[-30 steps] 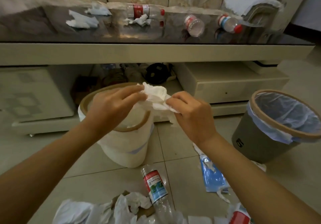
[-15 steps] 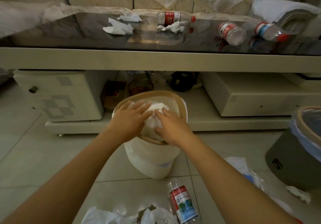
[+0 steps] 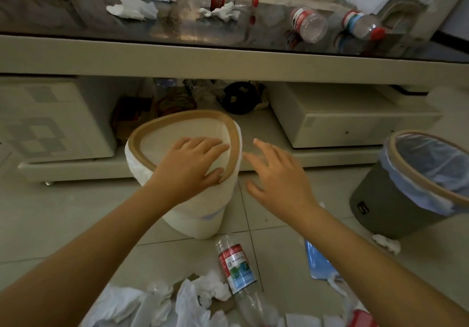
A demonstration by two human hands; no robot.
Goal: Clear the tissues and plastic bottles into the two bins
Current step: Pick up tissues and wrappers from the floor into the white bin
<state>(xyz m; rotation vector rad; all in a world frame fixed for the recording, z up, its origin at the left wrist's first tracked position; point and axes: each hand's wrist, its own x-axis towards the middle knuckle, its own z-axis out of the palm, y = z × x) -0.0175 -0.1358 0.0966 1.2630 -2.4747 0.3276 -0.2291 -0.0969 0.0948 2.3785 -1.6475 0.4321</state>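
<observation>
Several tissues (image 3: 193, 298) and one bottle (image 3: 237, 267) are seen at the bottom of the frame, on the floor. In the middle, the tissue held a moment ago is gone from both hands. The left hand (image 3: 189, 168) is spread flat over the white bin (image 3: 195, 207); the right hand (image 3: 278, 174) is open and empty beside it. One tissue is judged delivered. At the right edge the grey bin (image 3: 380, 207) is waiting. At the top, more bottles (image 3: 308, 23) and tissues (image 3: 132, 8) are left on the table (image 3: 228, 57).

Left hand (image 3: 189, 168) over white bin (image 3: 193, 207), fingers straight.
</observation>
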